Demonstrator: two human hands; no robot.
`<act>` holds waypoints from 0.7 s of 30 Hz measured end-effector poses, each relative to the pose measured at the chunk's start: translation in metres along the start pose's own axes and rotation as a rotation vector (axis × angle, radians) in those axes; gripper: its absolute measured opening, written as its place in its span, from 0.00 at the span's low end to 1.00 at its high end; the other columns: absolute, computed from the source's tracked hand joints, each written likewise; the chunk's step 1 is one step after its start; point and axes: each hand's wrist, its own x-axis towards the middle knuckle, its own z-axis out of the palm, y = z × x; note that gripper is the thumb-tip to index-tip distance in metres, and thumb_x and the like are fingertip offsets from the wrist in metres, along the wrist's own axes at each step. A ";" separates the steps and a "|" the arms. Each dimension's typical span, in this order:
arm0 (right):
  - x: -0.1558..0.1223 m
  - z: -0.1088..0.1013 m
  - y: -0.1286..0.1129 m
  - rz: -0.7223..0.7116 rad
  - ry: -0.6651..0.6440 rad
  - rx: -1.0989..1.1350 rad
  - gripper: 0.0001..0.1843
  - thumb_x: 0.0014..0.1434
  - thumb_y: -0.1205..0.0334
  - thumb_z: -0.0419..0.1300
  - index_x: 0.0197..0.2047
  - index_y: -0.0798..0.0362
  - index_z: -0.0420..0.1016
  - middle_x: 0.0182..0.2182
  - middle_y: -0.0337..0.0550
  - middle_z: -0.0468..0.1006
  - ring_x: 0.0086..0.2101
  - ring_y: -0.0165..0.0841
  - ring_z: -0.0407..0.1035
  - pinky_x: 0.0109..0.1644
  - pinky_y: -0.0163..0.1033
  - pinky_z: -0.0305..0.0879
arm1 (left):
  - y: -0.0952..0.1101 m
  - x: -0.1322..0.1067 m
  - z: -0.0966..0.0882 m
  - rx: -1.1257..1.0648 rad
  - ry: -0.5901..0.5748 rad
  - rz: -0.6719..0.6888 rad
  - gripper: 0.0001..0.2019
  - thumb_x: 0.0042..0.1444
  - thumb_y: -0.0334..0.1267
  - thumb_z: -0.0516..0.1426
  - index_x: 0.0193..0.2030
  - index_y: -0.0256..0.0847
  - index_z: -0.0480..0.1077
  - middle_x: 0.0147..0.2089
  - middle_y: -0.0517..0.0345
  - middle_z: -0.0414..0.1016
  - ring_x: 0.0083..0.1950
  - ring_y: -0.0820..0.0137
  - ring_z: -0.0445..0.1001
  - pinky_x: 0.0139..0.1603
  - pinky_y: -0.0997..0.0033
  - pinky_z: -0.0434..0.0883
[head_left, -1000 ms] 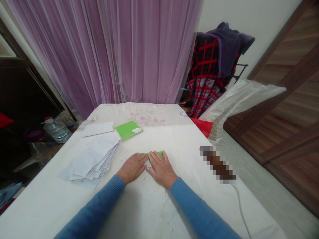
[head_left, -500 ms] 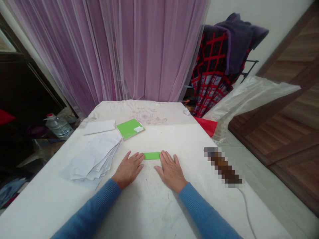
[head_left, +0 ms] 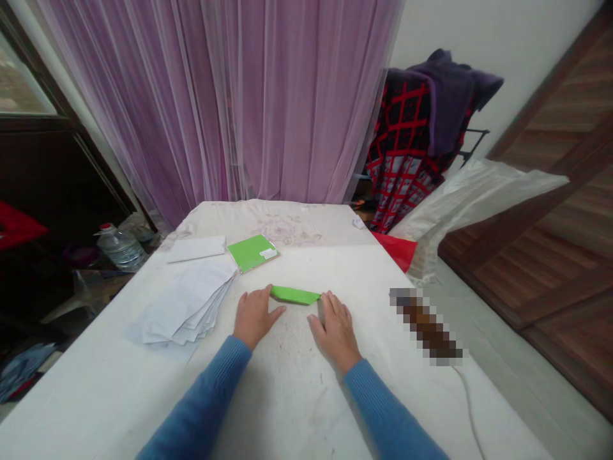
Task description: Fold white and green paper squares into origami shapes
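A folded strip of bright green paper [head_left: 294,294] lies on the white-covered table [head_left: 90,383], its ends tapering to points. My left hand [head_left: 253,317] rests flat at the strip's left end, fingertips at or just touching it. My right hand [head_left: 336,332] sits at the right end, its fingers beside the tip. Neither hand grips the strip. Beyond it lies a green square paper pad [head_left: 253,253] with a small white label. To the left are a fanned stack of white paper sheets [head_left: 184,308] and a single white sheet [head_left: 196,249].
A pixelated brown object [head_left: 426,326] and a white cable [head_left: 467,409] lie at the table's right side. A red bag [head_left: 397,249] and a white plastic sack [head_left: 479,198] are past the right edge. A water bottle [head_left: 121,250] stands low at left. Purple curtains [head_left: 230,102] hang behind.
The green strip went from a flat band to a tapered, slightly tilted fold. My hands, first pressed on it, moved apart, then came back to its ends.
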 end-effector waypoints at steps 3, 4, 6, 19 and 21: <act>0.004 0.005 0.004 0.020 0.053 0.025 0.31 0.62 0.56 0.51 0.65 0.62 0.59 0.64 0.60 0.61 0.63 0.46 0.55 0.65 0.54 0.49 | -0.007 0.002 0.009 -0.082 0.003 -0.025 0.32 0.57 0.46 0.60 0.65 0.36 0.58 0.55 0.45 0.75 0.57 0.57 0.71 0.59 0.54 0.64; 0.006 0.006 0.005 0.025 0.062 0.038 0.31 0.62 0.57 0.52 0.65 0.62 0.59 0.63 0.59 0.62 0.62 0.46 0.56 0.65 0.55 0.50 | -0.010 0.003 0.010 -0.102 0.008 -0.015 0.32 0.57 0.44 0.60 0.65 0.37 0.57 0.54 0.46 0.76 0.56 0.58 0.72 0.58 0.56 0.64; 0.013 0.008 0.008 0.027 0.071 0.074 0.30 0.60 0.58 0.54 0.64 0.59 0.62 0.61 0.57 0.67 0.61 0.47 0.58 0.64 0.56 0.51 | -0.016 0.005 0.013 -0.120 0.022 0.016 0.29 0.56 0.42 0.61 0.63 0.39 0.61 0.53 0.49 0.76 0.55 0.59 0.72 0.57 0.57 0.65; 0.022 0.000 0.030 -0.070 0.065 0.684 0.20 0.50 0.67 0.52 0.45 0.50 0.75 0.43 0.44 0.81 0.45 0.37 0.74 0.54 0.44 0.67 | -0.021 -0.007 0.016 -0.268 0.077 0.097 0.08 0.56 0.33 0.58 0.43 0.45 0.71 0.43 0.57 0.79 0.47 0.62 0.75 0.60 0.50 0.62; 0.019 -0.007 0.030 -0.089 0.039 0.746 0.19 0.51 0.67 0.52 0.45 0.51 0.76 0.43 0.45 0.81 0.45 0.37 0.74 0.53 0.43 0.67 | -0.021 -0.009 0.016 -0.298 0.079 0.111 0.08 0.56 0.31 0.56 0.41 0.45 0.71 0.46 0.57 0.79 0.49 0.63 0.74 0.62 0.48 0.60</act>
